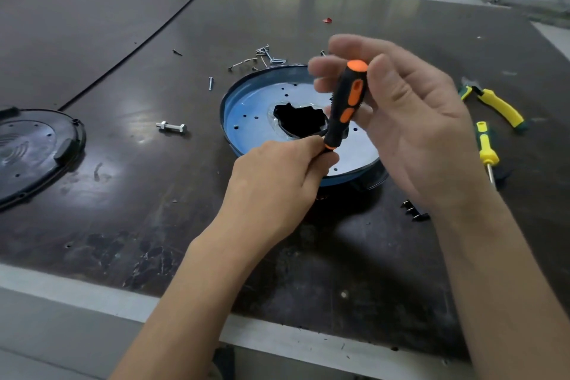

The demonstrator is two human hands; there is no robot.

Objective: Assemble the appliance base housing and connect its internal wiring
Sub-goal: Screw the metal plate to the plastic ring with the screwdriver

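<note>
- Your right hand (410, 120) has the black-and-orange screwdriver (347, 102) by its upper handle, thumb on one side and fingers (320, 68) curled round the other. It's a light pinch, not a fist.
- Your left hand (277, 176) is closed at the foot of the handle, pinching around the shaft. The tip is buried in that grip, so I cannot tell whether a screw sits on it.
- The blue base housing (243, 102) lies directly beneath both sets of fingers, silver plate up, with small holes dotted round its dark central opening.
- My read: you're lining up to drive a screw. Use the left fingers as a guide near the tip, stand the driver square over the hole, and start gently so the thread catches straight.
- Spare screws (265, 55) lie on the tabletop (154, 40) just beyond your right fingertips, near enough to reach.
- Labels: I can read no brand or writing on the driver or the housing.
</note>
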